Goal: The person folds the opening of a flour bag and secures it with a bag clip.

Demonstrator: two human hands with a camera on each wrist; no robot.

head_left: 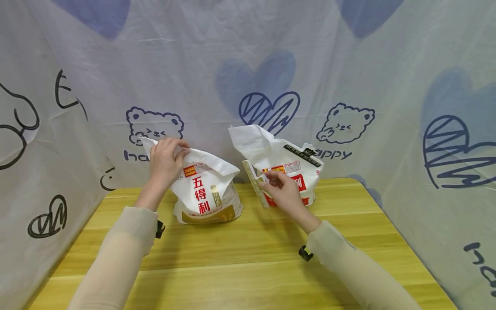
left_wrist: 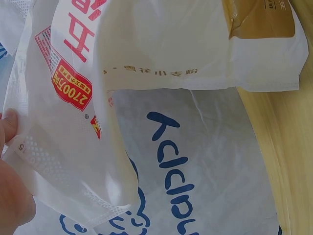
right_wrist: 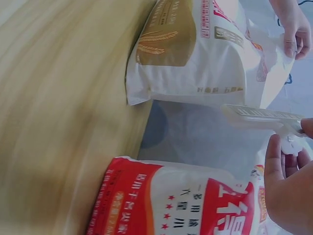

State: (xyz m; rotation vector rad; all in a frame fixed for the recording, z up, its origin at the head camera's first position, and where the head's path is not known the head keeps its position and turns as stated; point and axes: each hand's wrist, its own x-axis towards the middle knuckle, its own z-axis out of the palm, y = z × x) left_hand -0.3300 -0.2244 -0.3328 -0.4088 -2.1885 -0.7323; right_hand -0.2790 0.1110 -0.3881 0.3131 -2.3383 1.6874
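My left hand point(head_left: 167, 159) pinches the top edge of a white flour bag point(head_left: 207, 183) with red lettering and a gold band, standing on the table. In the left wrist view the thumb and a finger meet at the bag's point(left_wrist: 63, 161) upper edge. Between thumb and fingers my right hand point(head_left: 284, 189) grips a long pale sealing clip point(head_left: 253, 184). The clip point(right_wrist: 261, 116) points toward the gold-banded bag in the right wrist view. Behind the right hand stands a second flour bag point(head_left: 284, 150), white and red, with a black sealing clip point(head_left: 303, 155) across its upper part.
A wooden table point(head_left: 217, 267) carries both bags near its back edge. White cloth point(head_left: 201, 77) with blue hearts and bears hangs behind and at both sides. Small black devices point(head_left: 305, 253) are worn below the wrists.
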